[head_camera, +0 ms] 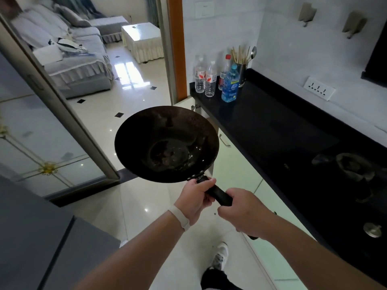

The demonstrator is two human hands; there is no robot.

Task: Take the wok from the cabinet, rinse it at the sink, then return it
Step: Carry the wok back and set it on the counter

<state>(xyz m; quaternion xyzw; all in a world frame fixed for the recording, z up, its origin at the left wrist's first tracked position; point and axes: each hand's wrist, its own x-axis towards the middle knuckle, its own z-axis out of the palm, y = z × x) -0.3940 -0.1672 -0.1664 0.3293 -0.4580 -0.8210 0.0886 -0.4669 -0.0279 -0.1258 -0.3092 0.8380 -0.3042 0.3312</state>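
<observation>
Room: kitchen with glossy pale floor tiles, a sliding glass door on the left opening onto a living room with a grey-covered sofa [69, 59] and a white-skirted table [142, 40]
Worktop: black stone counter [272, 126] along the right wall, pale green cabinet fronts [236, 170] beneath it
Wok: dark round wok [166, 143] held in the air over the floor, just left of the counter edge, mouth facing up; wet glints and dark patches show in its bottom
Handle: black handle [218, 194] runs from the wok rim down and right into both hands
Left hand: left hand [196, 199] clenched around the handle close to the rim, a white wristband [180, 217] on that wrist
Right hand: right hand [245, 212] wrapped around the lower end of the handle, fingers closed on it
Bottles: two clear water bottles with red-and-white labels [205, 78], a red-capped bottle [225, 70], and a blue bottle [230, 84] at the far counter corner; label text too blurred to read
Utensil holder: metal cup [241, 73] with chopsticks and a spoon, just behind the blue bottle
Wall: white socket strip [319, 88] above the counter; two hooks higher up
Cooktop: burner [354, 166] and a knob [372, 229] at the right edge
Feet: white trainer [221, 256] on the floor below the arms
</observation>
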